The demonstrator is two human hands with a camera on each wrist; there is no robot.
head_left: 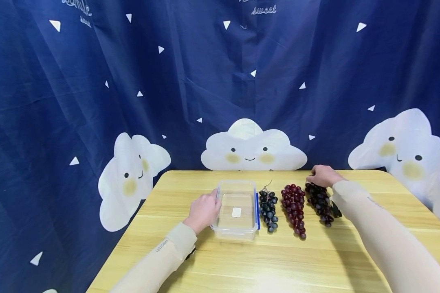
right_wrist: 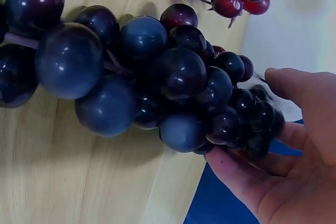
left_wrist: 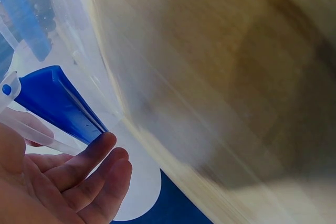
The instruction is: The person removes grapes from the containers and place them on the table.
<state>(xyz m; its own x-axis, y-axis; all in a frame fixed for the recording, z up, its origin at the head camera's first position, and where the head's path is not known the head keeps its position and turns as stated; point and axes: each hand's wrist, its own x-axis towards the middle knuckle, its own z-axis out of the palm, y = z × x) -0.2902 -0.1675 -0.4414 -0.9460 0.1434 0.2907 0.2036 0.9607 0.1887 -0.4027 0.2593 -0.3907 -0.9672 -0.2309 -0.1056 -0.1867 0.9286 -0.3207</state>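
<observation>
A clear plastic food container (head_left: 236, 228) with blue side latches stands on the table, a small white label inside it. My left hand (head_left: 204, 209) grips its left rim. In the left wrist view, fingertips touch the folded-down blue latch (left_wrist: 60, 100). My right hand (head_left: 324, 176) holds the far, stem end of a dark purple grape bunch (head_left: 320, 203). The right wrist view has fingers under the end grapes (right_wrist: 257, 114) and the thumb beside the stem. Left of that bunch lie a red grape bunch (head_left: 293, 205) and a blue-black one (head_left: 268, 207).
The light wooden table (head_left: 278, 264) ends at a dark blue curtain (head_left: 220, 81) with white clouds and triangles. Between container and right hand, the red and blue-black bunches lie side by side. The blue-black bunch sits close to the container's right latch (head_left: 258, 209).
</observation>
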